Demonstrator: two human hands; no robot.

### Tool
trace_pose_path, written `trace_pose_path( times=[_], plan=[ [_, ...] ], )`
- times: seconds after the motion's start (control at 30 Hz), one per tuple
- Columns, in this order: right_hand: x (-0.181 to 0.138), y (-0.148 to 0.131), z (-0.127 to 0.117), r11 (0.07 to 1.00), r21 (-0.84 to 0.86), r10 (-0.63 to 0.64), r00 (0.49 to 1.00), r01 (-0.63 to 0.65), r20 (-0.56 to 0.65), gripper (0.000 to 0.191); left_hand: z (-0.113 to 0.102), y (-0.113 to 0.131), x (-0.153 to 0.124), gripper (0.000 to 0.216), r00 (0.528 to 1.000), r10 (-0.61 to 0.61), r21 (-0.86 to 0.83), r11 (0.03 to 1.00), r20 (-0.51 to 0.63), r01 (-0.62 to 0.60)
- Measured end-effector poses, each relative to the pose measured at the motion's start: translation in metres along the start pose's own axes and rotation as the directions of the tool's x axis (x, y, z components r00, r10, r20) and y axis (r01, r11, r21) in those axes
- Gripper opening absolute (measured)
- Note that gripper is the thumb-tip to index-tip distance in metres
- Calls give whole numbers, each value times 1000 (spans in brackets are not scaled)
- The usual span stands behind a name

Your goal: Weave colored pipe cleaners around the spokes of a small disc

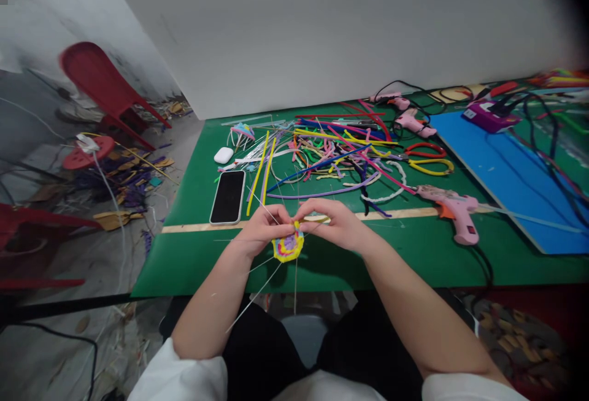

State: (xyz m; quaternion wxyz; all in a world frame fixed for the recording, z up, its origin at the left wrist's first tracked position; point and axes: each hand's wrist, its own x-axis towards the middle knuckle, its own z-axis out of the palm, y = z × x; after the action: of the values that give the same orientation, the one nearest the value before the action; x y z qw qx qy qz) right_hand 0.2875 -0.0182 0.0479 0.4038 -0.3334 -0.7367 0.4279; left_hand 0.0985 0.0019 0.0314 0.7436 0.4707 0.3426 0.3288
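A small round weaving of pipe cleaners (289, 246), purple in the middle with pink, blue and yellow rings, hangs between my hands over the front of the table. Thin pale wire spokes stick out from it all round. My left hand (269, 224) is closed, pinching its upper left edge. At the top edge the fingers of my right hand (329, 220) pinch the end of a yellow pipe cleaner (297, 225), close against my left fingertips. Beyond my hands lies a heap of coloured pipe cleaners (331, 149), with two long yellow ones (258, 171) nearer on the left.
A phone (227, 197) and a white earbud case (223, 155) lie left on the green table (193, 260). To the right are scissors (430, 167), a pink glue gun (453, 208), a blue board (501, 186) and a purple power strip (491, 116) with cables. A red chair (99, 82) stands left.
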Motion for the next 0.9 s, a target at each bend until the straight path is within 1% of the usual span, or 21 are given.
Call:
trace_pose_path(
  times=[0.1, 0.3, 0.4, 0.5, 0.57, 0.67, 0.73, 0.8, 0.9],
  plan=[
    [0, -3, 0, 996, 0, 91, 995, -91, -27, 13, -1, 1, 0, 24, 999, 22, 70, 997, -36, -20],
    [1, 0, -1, 976, -55, 208, 975, -212, -80, 14, 0, 4, 1, 24, 991, 78, 267, 962, -111, -46],
    [1, 4, -2, 968, -68, 237, 968, -243, -85, 16, 3, 5, -1, 22, 982, 130, 368, 927, -138, -71],
    [1, 6, -3, 970, -73, 227, 971, -233, -77, 15, 5, 6, -4, 21, 972, 180, 454, 886, -150, -94],
    [0, 7, -3, 974, -61, 214, 974, -219, -75, 14, 6, 7, -5, 20, 977, 167, 455, 886, -135, -89],
    [1, 10, -2, 977, -40, 204, 975, -208, -83, 13, 4, 8, -3, 23, 995, 53, 363, 932, -84, -19],
    [2, 12, 0, 979, -35, 195, 976, -199, -93, 13, 3, 7, 0, 24, 997, -11, 300, 953, -79, 35],
    [3, 13, 1, 981, -37, 187, 976, -192, -108, 12, 2, 6, 2, 25, 994, -28, 270, 961, -108, 56],
    [4, 12, 0, 975, -30, 213, 970, -218, -118, 12, 1, 4, 4, 24, 992, -8, 280, 959, -128, 43]
  ],
)
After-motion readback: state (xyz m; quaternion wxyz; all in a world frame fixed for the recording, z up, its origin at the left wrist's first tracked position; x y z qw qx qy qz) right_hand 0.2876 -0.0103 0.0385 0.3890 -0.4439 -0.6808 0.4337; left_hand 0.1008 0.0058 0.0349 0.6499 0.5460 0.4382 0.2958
